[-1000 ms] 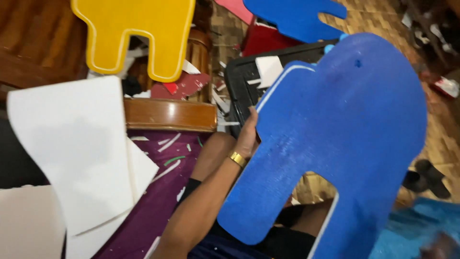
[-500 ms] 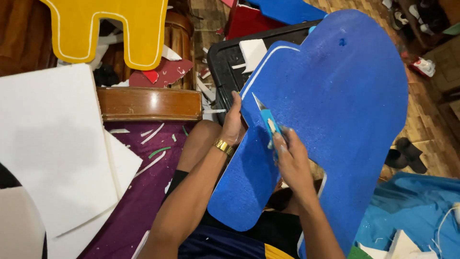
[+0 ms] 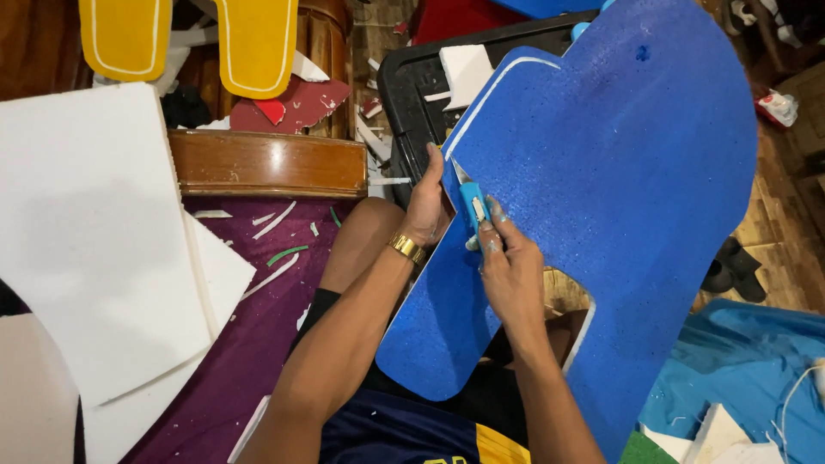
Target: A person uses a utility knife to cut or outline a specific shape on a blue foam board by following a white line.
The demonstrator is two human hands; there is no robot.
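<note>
Trimming step, judged from the blade's place: a blue cutter (image 3: 472,206) lies against the left edge of the large blue foam cutout (image 3: 619,198), which rests tilted on the person's lap and fills the view from 12 to 5 o'clock. Right hand (image 3: 509,273) is closed around the cutter's handle, paint-flecked fingers (image 3: 491,236) pinched together. Left hand (image 3: 427,206), at 9 o'clock of the blade, clasps the foam's edge, thumb hidden behind it. Next move probably calls for a steady edge and a blade kept clear of the holding fingers. White foam sheets (image 3: 94,232) lie at 9 o'clock.
</note>
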